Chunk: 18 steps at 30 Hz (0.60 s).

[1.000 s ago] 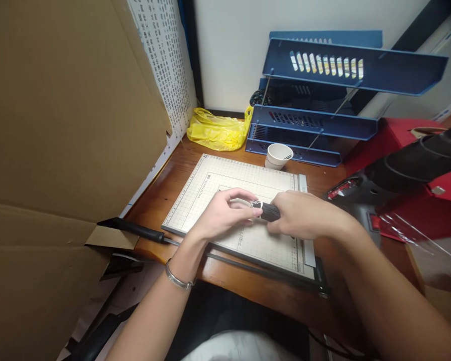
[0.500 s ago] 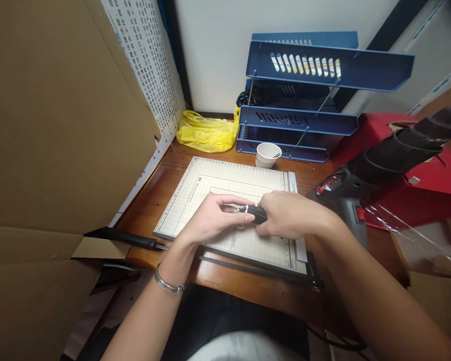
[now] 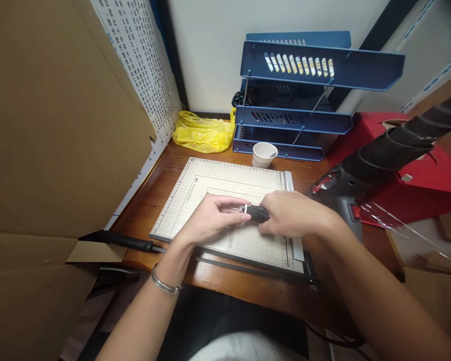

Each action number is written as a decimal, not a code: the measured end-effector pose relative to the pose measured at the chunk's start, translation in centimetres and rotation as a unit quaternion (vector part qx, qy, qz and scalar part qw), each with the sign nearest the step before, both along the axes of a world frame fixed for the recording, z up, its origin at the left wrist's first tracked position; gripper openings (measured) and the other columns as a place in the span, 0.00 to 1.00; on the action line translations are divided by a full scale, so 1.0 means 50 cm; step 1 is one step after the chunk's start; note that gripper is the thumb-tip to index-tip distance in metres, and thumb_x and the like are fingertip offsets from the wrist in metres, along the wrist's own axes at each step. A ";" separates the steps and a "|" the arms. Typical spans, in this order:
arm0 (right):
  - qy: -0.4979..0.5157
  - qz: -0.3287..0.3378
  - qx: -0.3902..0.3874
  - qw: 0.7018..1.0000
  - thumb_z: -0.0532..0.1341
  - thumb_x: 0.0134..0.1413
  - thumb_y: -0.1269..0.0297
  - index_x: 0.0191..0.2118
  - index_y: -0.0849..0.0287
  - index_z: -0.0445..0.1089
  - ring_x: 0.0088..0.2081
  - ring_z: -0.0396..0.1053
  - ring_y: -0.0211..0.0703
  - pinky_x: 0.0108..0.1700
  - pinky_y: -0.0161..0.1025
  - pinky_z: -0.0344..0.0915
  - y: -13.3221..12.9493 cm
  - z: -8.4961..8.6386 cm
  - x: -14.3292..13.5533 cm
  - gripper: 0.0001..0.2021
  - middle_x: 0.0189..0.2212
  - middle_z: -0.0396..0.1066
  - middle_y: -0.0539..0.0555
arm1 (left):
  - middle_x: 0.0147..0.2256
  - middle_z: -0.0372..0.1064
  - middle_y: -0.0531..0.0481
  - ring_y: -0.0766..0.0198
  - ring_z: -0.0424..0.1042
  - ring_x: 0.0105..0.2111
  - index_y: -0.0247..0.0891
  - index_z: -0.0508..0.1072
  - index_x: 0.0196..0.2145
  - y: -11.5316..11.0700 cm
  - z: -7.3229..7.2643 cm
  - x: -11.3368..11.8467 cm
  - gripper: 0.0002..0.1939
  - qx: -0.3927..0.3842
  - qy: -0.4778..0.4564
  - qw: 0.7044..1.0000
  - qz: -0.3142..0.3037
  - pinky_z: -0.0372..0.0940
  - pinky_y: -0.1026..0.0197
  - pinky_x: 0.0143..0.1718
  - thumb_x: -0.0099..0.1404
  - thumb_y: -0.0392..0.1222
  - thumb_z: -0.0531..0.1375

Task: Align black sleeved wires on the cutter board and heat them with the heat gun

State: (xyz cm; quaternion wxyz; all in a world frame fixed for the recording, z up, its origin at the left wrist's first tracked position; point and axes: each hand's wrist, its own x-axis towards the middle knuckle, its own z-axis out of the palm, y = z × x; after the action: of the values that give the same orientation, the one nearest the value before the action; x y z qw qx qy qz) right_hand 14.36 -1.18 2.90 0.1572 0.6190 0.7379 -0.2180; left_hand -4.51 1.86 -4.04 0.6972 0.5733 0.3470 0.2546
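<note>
A: Where do we have the black bundle (image 3: 258,213)?

B: Between our two hands, over the gridded board of the paper cutter (image 3: 188,190). It looks like many thin dark strands lying side by side, with a white band (image 3: 246,209) around it near the white-tipped end. We can't tell whether its underside touches the board.

A: And our fingers?

B: Our left hand (image 3: 208,215) has its thumb and fingers closed about the white-tipped end, beside the band. Our right hand (image 3: 289,213) is clamped on the other end and covers part of it.

A: So which step are we at?

B: We'd judge it to be handling the bundle near its band, perhaps evening up the tips; the pictures don't settle which.

A: What does the next move ask of us?

B: A firm hold from the right and a light touch from the left, we'd say, so the strands stay together and the band doesn't slip.

A: Anything close by?

B: The paper cup (image 3: 263,159) stands upright on the surface (image 3: 218,284), just beyond the board's far edge, and the cutter's black handle (image 3: 126,240) lies off to our left, well apart from the bundle.
</note>
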 end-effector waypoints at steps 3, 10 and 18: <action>0.001 -0.001 -0.001 1.000 0.56 0.48 0.57 0.30 0.62 0.75 0.24 0.65 0.43 0.27 0.39 0.56 0.001 0.000 0.000 0.15 0.23 0.72 0.59 | 0.36 0.81 0.45 0.64 0.78 0.33 0.35 0.81 0.48 0.002 0.001 -0.003 0.20 0.011 0.005 1.000 -0.002 0.71 0.63 0.37 0.57 0.40 0.73; 0.002 0.003 0.013 1.000 0.56 0.49 0.56 0.30 0.61 0.74 0.26 0.67 0.45 0.28 0.39 0.56 -0.001 -0.003 0.000 0.15 0.24 0.72 0.59 | 0.39 0.81 0.43 0.61 0.79 0.35 0.34 0.80 0.49 0.001 -0.001 -0.009 0.22 0.009 0.006 1.000 -0.005 0.73 0.61 0.38 0.57 0.41 0.73; -0.003 -0.006 0.028 1.000 0.55 0.49 0.56 0.29 0.61 0.74 0.25 0.66 0.46 0.28 0.40 0.55 -0.014 -0.002 0.004 0.15 0.24 0.72 0.59 | 0.43 0.81 0.42 0.59 0.80 0.38 0.36 0.82 0.46 -0.007 -0.004 -0.011 0.20 0.034 0.002 0.999 0.033 0.74 0.59 0.41 0.56 0.43 0.73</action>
State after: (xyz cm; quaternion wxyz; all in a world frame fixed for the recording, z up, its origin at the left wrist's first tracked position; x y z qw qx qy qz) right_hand 14.55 -1.86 2.80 0.1406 0.6278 0.7399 -0.1965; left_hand -5.06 1.51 -4.25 0.6677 0.5853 0.3585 0.2882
